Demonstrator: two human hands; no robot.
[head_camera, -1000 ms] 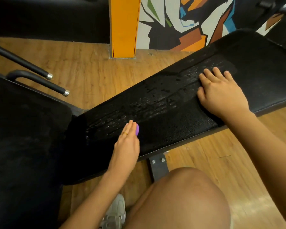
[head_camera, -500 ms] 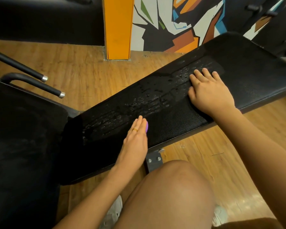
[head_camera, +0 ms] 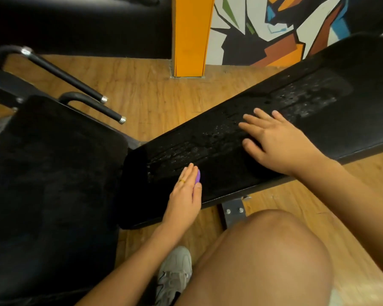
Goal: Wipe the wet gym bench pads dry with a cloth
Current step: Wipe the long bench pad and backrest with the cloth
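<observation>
Right, my right hand lies palm down on the long bench pad, fingers straight and spread, holding nothing, its fingertips on the wet streak that runs lengthwise down the middle of the black vinyl. Droplets and smeared water show on both sides of that hand, towards the far end of the pad and towards the near end. My left hand rests on its edge on the near end of the same pad, just at the tail of the wet patch, fingers straight and held together, with a ring on one finger. My thumb pins a purple thing against the inside of those fingers; only a sliver of it shows, so I cannot tell whether it is the cloth. The two hands are well apart along the pad. To my left sits a second black pad, wider and close to the end of the long one; whether they touch I cannot tell. Beyond it two black handles with chrome tips stick out over the wooden floor. A grey bracket with two bolts shows under the long pad's near edge, just above my bare knee, and my grey shoe is on the floor beside it. An orange pillar and a painted wall stand behind.
</observation>
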